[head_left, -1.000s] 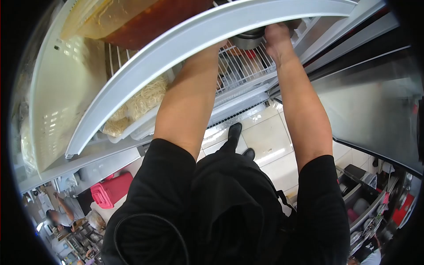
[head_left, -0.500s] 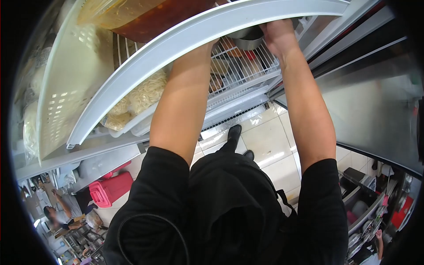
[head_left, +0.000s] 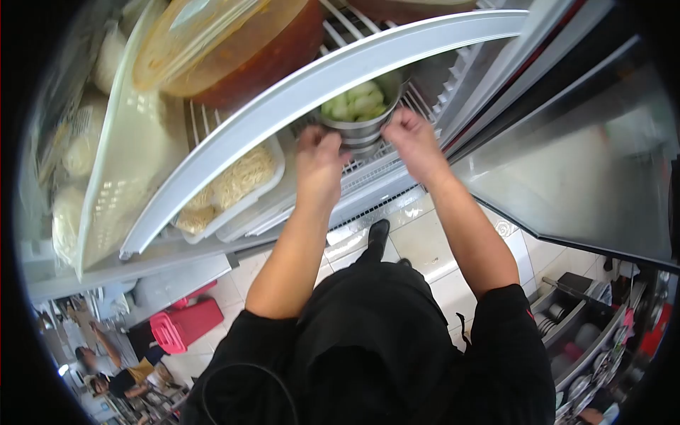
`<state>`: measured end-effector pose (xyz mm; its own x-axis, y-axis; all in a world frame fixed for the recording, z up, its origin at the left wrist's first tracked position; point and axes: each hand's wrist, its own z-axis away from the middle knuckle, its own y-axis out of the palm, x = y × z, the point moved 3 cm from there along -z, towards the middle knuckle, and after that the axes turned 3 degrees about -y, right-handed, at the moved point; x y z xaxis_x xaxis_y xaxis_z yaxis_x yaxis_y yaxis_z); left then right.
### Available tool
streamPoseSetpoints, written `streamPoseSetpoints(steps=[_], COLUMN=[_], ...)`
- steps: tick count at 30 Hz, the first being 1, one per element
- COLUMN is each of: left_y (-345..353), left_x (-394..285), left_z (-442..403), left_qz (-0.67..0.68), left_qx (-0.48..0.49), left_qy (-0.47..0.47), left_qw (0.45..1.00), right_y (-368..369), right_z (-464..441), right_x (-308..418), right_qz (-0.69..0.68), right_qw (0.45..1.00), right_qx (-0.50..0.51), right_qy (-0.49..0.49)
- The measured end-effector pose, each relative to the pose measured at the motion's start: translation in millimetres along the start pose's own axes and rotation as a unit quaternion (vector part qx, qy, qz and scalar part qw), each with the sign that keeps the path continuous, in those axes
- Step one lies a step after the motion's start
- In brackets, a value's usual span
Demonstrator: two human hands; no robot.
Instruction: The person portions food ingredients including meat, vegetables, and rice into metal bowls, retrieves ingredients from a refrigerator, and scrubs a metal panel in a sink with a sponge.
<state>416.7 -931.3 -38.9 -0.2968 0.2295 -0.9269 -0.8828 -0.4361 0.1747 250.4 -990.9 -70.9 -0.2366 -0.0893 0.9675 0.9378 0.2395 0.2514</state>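
A round metal pot point(head_left: 363, 132) with cut pale-green vegetable pieces point(head_left: 358, 101) in it is on a wire shelf inside the fridge, partly hidden behind the upper shelf's white front edge point(head_left: 333, 67). At the pot's right side, my right hand point(head_left: 411, 134) has its fingers closed at the rim. My left hand point(head_left: 320, 152) is just left of the pot, its curled fingers smeared by motion; whether it touches the metal cannot be told.
A tub of red-brown sauce point(head_left: 248, 60) stands on the upper shelf beside a perforated cream basket point(head_left: 131, 170). Noodles point(head_left: 241, 177) lie in a white tray lower left. The fridge door point(head_left: 574, 163) stands open at right. A pink bin point(head_left: 185, 327) and people are behind.
Both hands have come back toward me from deep under the upper shelf. The pot is nearer, and its vegetable pieces now show. My view has shifted slightly.
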Motion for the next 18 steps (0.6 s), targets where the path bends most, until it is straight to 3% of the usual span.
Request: streamPoseSetpoints(steps=[3, 4, 7, 11, 12, 14, 16, 18], left_y=[-9, -12, -19, -25, -20, -19, -21, -21], left_x=[21, 23, 25, 29, 23, 22, 21, 21], left_z=[6, 8, 9, 15, 21, 19, 17, 13], left_qz=[0.031, 0.039, 0.078, 0.031, 0.022, 0.055, 0.072, 0.082], left_qx=[-0.009, -0.017, -0.021, -0.013, -0.015, 0.007, 0.02, 0.048], left_qy=[-0.003, 0.0, -0.016, -0.086, -0.094, -0.129, -0.151, -0.115], left_qw=[0.999, 0.999, 0.997, 0.996, 0.995, 0.99, 0.986, 0.989], right_y=[-15, -27, -28, -4, 2, -10, -11, 2], right_z=[-5, -15, -61, -139, -142, -161, -168, -145], right_x=[-5, 1, 42, 19, 17, -1, -20, -10], right_qz=[0.186, 0.217, 0.363, 0.602, 0.631, 0.542, 0.509, 0.623], right_qw=[0.981, 0.975, 0.907, 0.771, 0.757, 0.836, 0.856, 0.76], right_qx=[0.053, 0.03, -0.105, 0.108, 0.132, 0.084, 0.087, 0.186], right_qy=[-0.021, -0.026, -0.184, -0.176, -0.103, -0.031, -0.008, -0.013])
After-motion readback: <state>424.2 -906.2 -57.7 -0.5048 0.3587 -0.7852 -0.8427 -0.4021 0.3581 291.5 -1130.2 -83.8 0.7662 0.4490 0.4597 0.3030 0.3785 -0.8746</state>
